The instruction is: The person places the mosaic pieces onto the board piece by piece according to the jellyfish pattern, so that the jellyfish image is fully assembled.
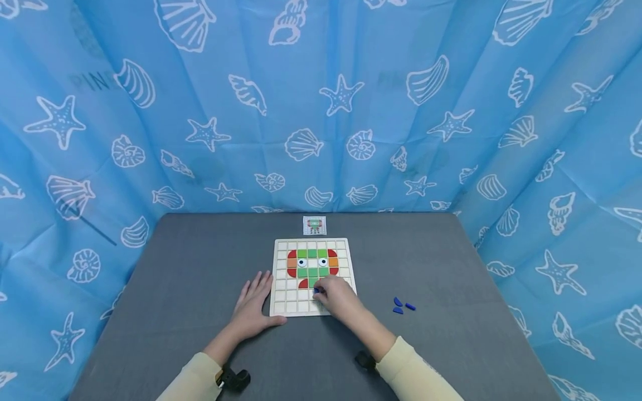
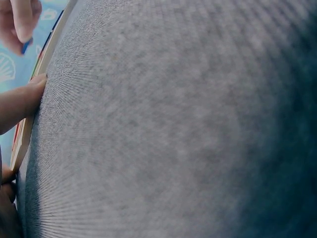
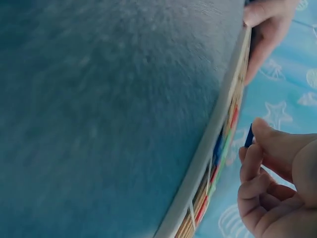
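Note:
A pale square grid board (image 1: 279,307) lies on the table, partly filled with red, green and orange pieces and two eye pieces that form a figure. My left hand (image 1: 253,308) rests at its left side, fingers spread along the edge and thumb by the near left corner. Over the lower part of the board, my right hand (image 1: 341,299) pinches a small blue piece (image 3: 249,136) between thumb and fingertip. In the right wrist view that piece is held above the board's surface. The hand covers some of the lower right squares in the head view.
Several loose blue pieces (image 1: 398,310) lie on the grey table (image 1: 426,262) right of the board. Behind the board sits a small picture card (image 1: 314,225) with a similar coloured figure. A blue shell-patterned curtain (image 1: 301,111) hangs around the back and sides.

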The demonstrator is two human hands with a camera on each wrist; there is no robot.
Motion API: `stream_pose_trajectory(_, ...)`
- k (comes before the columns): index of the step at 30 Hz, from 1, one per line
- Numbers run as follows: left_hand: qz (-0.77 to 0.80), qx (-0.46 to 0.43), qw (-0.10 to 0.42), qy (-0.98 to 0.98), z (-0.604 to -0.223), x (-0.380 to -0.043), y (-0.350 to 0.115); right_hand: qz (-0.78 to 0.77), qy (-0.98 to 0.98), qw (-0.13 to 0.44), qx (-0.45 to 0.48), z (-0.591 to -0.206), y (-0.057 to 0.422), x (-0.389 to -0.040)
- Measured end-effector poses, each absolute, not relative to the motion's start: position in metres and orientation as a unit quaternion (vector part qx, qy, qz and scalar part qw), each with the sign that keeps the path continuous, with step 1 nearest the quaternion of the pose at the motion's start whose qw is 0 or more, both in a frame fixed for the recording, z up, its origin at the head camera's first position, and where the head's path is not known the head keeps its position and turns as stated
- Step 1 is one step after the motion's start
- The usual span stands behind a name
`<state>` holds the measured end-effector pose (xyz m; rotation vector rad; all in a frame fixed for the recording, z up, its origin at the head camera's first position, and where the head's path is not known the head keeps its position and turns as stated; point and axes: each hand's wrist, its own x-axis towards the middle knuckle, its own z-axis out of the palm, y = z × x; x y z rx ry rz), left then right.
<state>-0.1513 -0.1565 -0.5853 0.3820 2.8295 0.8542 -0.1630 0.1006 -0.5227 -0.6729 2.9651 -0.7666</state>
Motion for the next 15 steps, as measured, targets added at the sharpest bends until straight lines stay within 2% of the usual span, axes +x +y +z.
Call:
stream_pose_trajectory(6,0.286,0.132,0.071,0.946,-0.587,-0.153,-0.158,-0.212,0.957,0.044,-0.193,-0.528,0.085,-0.168)
stream_pose_trajectory(15,0.282,0.131,0.089,0.946,-0.589,-0.154,-0.158,-0.196,0.963,0.058,-0.178,-0.525,0.082,-0.168)
